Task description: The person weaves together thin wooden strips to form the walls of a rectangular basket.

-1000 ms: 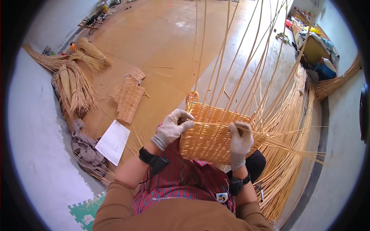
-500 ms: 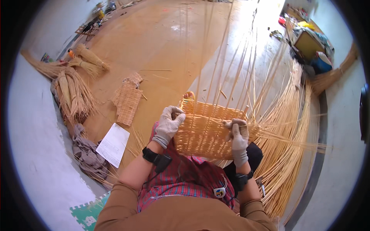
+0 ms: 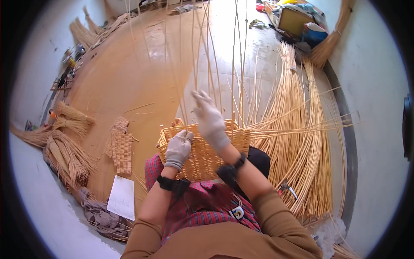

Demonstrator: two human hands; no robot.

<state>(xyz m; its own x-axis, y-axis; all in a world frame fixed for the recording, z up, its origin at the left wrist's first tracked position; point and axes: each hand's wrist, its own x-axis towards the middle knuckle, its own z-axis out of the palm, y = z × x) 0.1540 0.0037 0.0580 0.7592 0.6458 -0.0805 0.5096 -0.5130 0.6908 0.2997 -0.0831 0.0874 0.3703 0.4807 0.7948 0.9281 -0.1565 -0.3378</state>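
A partly woven wicker basket rests on my lap, its long upright willow rods rising well above the woven wall. My left hand, in a pale work glove, is closed on the rim near the left corner, thumb and fingers pinched together. In a matching glove, my right hand is lifted in front of the far wall, above the rim. Its fingers stretch upward among the rods and are slightly blurred; I see nothing held in them. Loose weaving rods run out from the basket's right side.
Long bundles of willow rods lie on the right, with pliers on them. At left are woven panels, a white paper sheet, grey cloth and shorter bundles. A cluttered pile stands far right.
My right hand has left the basket's right end and swung up and left among the upright rods. My left hand stays at the rim. The whole view has shifted to the right.
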